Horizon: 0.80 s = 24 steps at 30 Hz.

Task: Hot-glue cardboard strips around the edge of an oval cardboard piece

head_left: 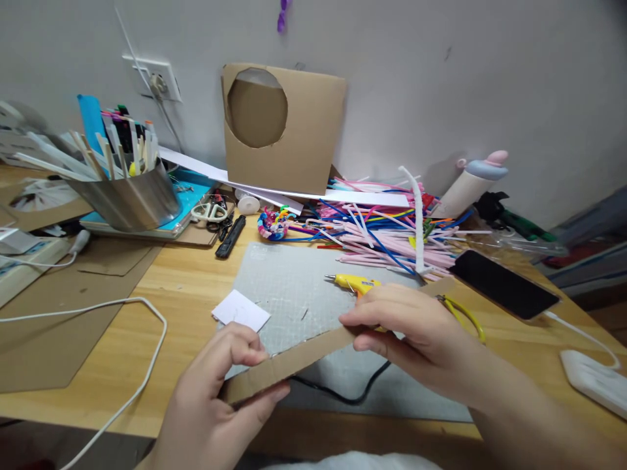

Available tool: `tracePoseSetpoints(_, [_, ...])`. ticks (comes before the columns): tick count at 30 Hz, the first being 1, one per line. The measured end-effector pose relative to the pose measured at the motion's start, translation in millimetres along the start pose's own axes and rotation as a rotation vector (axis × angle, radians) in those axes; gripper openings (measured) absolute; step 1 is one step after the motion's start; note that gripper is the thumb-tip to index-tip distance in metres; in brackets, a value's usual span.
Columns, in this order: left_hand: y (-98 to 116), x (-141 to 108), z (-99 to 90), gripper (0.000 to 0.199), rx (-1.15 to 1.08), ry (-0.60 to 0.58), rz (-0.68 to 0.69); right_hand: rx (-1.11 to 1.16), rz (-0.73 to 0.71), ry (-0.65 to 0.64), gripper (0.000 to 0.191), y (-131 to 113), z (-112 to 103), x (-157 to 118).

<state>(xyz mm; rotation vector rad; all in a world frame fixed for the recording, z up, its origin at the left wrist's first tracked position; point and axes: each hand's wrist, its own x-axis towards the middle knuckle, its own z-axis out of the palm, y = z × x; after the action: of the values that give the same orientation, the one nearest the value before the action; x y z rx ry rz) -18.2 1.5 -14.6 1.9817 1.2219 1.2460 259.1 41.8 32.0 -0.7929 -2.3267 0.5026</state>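
Observation:
A narrow brown cardboard strip is held slantwise above the grey cutting mat. My left hand grips its lower left end between thumb and fingers. At the upper right end, my right hand pinches the strip the same way. Just beyond the right hand lies a yellow glue gun, its metal tip pointing left and its body partly hidden. A black cord runs across the mat beneath the strip. Yellow-handled pliers or cutters show partly behind the right wrist. A small white paper piece rests on the mat.
A cardboard panel with a round hole leans on the wall. Pipe cleaners lie heaped behind the mat. At left stand a metal pot of sticks and a black utility knife; a phone lies right, a white cable left.

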Motion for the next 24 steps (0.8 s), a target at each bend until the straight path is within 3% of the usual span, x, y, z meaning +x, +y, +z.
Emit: tracePoseSetpoints(24, [-3.6,-1.7,-7.4,0.013,0.064,-0.053,-0.005,0.185,0.083,0.11,0.012,10.6,32.3,-12.8])
